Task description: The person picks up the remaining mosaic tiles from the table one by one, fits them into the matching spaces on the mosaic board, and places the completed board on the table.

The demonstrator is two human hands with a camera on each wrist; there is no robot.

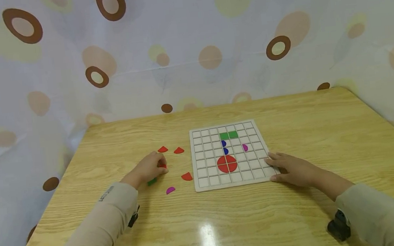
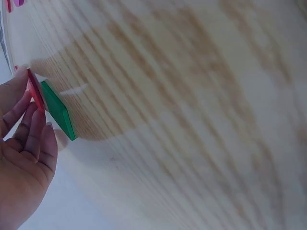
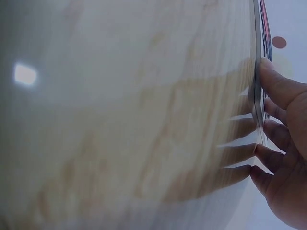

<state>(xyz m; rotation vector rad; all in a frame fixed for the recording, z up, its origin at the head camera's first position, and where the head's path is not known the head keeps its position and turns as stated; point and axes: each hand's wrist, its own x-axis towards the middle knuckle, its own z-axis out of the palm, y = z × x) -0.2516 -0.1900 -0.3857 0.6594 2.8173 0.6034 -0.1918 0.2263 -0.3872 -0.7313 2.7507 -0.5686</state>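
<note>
Between thumb and fingertips, my left hand [image 1: 149,169] pinches a flat red piece [image 2: 36,93] just over the table, left of the board. A green piece [image 2: 58,110] lies on the table beside that hand, partly covered by it in the head view. My right hand [image 1: 295,169] rests at the lower right edge of a white gridded board [image 1: 210,183], fingers spread and touching it. On the board sit a red disc of quarter pieces [image 1: 227,163], two green squares [image 1: 228,135], two blue half-circles [image 1: 226,151] and a purple half-circle [image 1: 245,147].
Loose red quarter pieces lie on the wooden table [image 1: 178,227], two [image 1: 162,149] beyond my left hand and one [image 1: 186,176] by the board's left edge. A purple half-circle [image 1: 170,190] lies nearer. A patterned cloth [image 1: 186,84] hangs behind the table.
</note>
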